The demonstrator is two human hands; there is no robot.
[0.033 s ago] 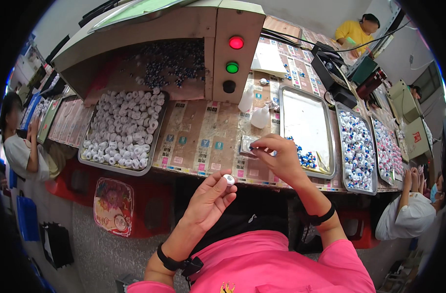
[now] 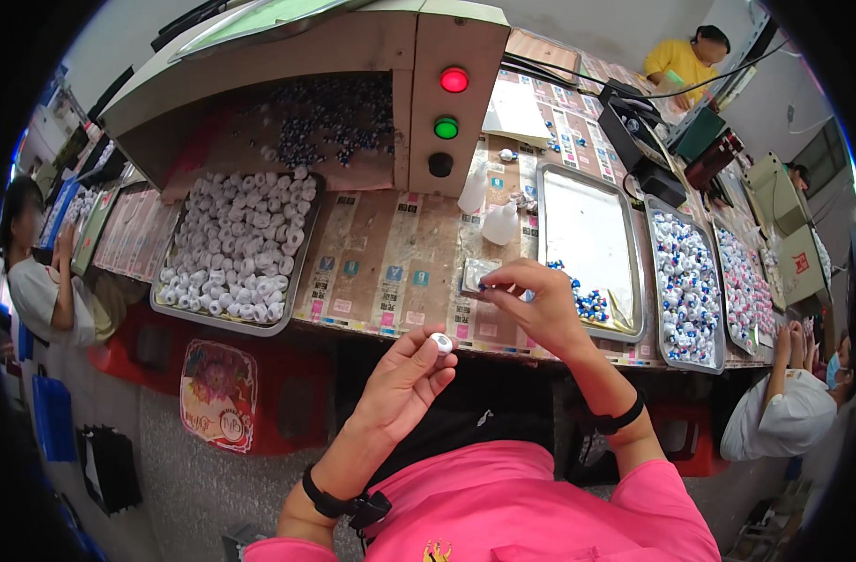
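My left hand [image 2: 400, 386] is closed in a pinch, holding a small rounded white plastic piece [image 2: 444, 344] between thumb and fingertips in front of the table edge. A greyish spot shows on the piece's upper face. Over the table, my right hand [image 2: 542, 302] has thumb and forefinger pressed together at a small flat square pad or dish [image 2: 476, 275]. Whatever those fingertips hold, if anything, is too small to make out. Two translucent white squeeze bottles [image 2: 500, 225] stand just beyond the pad.
A metal tray [image 2: 297, 290] heaped with white pieces lies left, before a machine [image 2: 456, 37] with red and green lights. On the right are a tray [image 2: 592, 211] with small blue parts and another of blue-and-white pieces [image 2: 683, 286]. A red stool [image 2: 297, 398] stands below; co-workers sit nearby.
The white piece in my left hand has tilted slightly, showing a different part of its upper face. Both hands stay in nearly the same place.
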